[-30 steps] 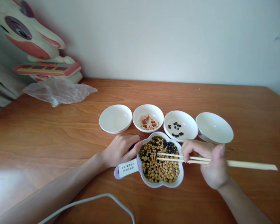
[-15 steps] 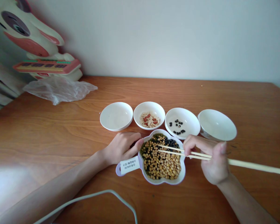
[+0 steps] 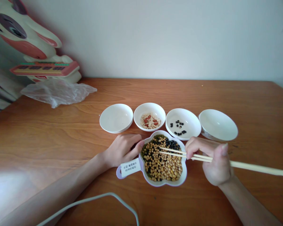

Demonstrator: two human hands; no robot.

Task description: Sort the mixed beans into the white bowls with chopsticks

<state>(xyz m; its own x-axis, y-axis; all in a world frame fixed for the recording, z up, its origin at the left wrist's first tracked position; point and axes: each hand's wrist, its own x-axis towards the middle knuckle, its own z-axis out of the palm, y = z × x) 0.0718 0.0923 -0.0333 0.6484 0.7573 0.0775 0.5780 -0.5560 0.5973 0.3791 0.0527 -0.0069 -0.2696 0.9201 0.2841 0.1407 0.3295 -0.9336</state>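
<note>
My right hand grips a pair of wooden chopsticks, their tips slightly apart over the mixed beans. These beans, yellow, black and small green, fill a flower-shaped white-and-lilac dish with a labelled handle. My left hand pinches the dish's left rim, thumb on the edge. Behind it stand white bowls in a row: a bare one, one with peanuts and pale seeds, one with several black beans, and another bare one.
A clear plastic bag lies at the back left before a dog-shaped toy keyboard. A pale cable crosses the near side of the wooden table. The wall rises behind.
The view has shifted slightly. Both hands keep their grips, and the chopstick tips stay over the beans with almost no movement.
</note>
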